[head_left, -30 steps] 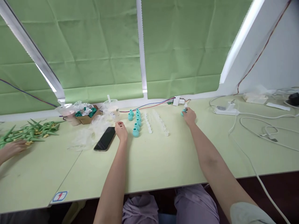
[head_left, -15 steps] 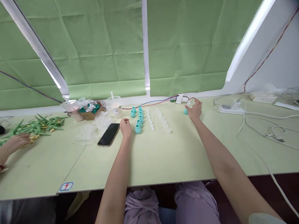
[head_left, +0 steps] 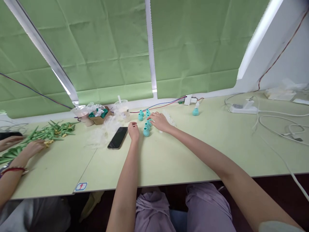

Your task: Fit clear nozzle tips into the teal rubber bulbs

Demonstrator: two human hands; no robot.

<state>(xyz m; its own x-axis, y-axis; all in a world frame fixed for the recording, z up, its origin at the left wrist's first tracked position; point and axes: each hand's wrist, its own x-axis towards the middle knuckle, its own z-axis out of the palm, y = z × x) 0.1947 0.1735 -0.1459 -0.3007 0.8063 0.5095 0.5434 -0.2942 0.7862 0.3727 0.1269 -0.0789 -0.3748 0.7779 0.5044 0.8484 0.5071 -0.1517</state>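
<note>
Several small teal vase-shaped bottles [head_left: 146,132] stand upright in short rows at the middle of the table. My right hand [head_left: 161,122] reaches over them from the right, its fingers stretched out and touching or nearly touching one bottle of the row; a firm grip cannot be made out. Just left of the row, my left hand [head_left: 134,131] rests with curled fingers beside a black phone [head_left: 117,138], and nothing shows in it. Small translucent white pieces [head_left: 172,120] lie partly hidden behind my right hand. Farther right, one teal bottle with a white tip [head_left: 195,110] stands alone.
Crumpled clear plastic bags [head_left: 102,130], a cardboard box [head_left: 98,120] and plastic cups [head_left: 123,110] stand at the back left. A co-worker's hands [head_left: 35,147] are among green pieces [head_left: 54,130]. A power strip [head_left: 243,109] and white cables lie right.
My right hand has let go of the lone bottle at the right and moved left to the teal row. My left hand stays beside the phone. The view has shifted slightly.
</note>
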